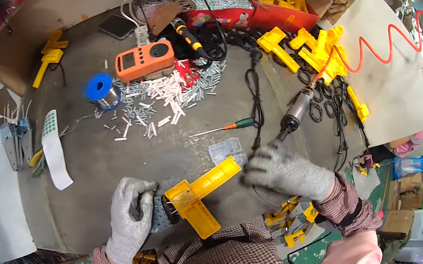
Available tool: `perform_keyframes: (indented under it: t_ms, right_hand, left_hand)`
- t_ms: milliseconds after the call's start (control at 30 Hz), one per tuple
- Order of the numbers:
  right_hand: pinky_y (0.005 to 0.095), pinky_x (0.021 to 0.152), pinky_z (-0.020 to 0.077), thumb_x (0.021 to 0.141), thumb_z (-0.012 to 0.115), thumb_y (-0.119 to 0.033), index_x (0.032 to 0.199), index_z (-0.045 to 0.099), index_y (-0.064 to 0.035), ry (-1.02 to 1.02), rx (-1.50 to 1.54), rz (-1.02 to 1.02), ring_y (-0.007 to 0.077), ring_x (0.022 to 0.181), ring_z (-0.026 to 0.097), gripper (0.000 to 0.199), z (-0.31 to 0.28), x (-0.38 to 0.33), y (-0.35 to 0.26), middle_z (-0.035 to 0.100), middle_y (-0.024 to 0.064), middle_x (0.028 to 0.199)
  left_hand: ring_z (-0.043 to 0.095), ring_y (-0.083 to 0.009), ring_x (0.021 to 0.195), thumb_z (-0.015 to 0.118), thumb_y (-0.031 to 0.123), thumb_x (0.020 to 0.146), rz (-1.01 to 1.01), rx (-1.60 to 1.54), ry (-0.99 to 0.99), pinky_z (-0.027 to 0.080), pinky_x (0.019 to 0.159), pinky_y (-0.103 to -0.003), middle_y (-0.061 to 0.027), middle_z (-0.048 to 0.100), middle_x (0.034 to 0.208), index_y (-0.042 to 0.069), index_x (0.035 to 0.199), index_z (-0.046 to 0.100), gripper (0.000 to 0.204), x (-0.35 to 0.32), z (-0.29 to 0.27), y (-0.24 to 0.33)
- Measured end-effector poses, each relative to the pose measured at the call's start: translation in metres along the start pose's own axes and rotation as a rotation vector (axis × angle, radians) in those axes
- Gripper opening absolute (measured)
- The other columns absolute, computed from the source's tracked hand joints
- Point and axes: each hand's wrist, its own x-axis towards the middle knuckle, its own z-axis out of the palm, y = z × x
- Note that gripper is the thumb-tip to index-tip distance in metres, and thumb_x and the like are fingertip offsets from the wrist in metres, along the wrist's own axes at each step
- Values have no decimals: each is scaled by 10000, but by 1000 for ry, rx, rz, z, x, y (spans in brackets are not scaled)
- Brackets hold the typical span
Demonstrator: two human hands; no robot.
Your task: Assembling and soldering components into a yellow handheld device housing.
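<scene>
My left hand (130, 218), in a grey glove, is closed at the edge of a grey perforated metal plate (161, 215). Against this plate rests an open yellow plastic housing (201, 195), with thin wires at its middle. My right hand (289, 172), gloved too, is apart from the housing, just right of it. Motion smears its fingers, so their grip does not show. The lower end of a silver air screwdriver (296, 111) meets these fingers. Beside them runs a black cable (255, 89). A small clear plastic piece (226, 150) lies behind the housing.
A green-handled screwdriver (239, 124) lies mid-table. Behind it are loose metal pins (208, 80), white sleeves (166, 90), an orange meter (145, 62) and a solder spool (103, 90). Yellow housings (320, 50) and black rings fill the back right. Red boxes (287, 18) stand behind.
</scene>
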Motion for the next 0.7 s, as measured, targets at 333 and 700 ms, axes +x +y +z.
perform_keyframes:
  t_ms: [333, 700]
  right_hand:
    - [419, 893, 491, 990, 570, -253, 1195, 612, -51, 270, 525, 261, 325, 1026, 624, 291, -16, 88, -23, 650, 153, 1021]
    - [342, 722, 525, 997, 598, -158, 1114, 656, -32, 671, 1033, 194, 208, 842, 688, 181, 27, 123, -11, 695, 110, 949]
  left_hand:
    - [656, -139, 971, 705, -3, 886, -246, -825, -229, 537, 866, -291, -85, 681, 1017, -32, 1055, 691, 172, 70, 22, 39]
    - [637, -180, 931, 596, 31, 958, -522, -1421, 98, 529, 842, -293, -109, 636, 996, -45, 1255, 541, 312, 70, 25, 12]
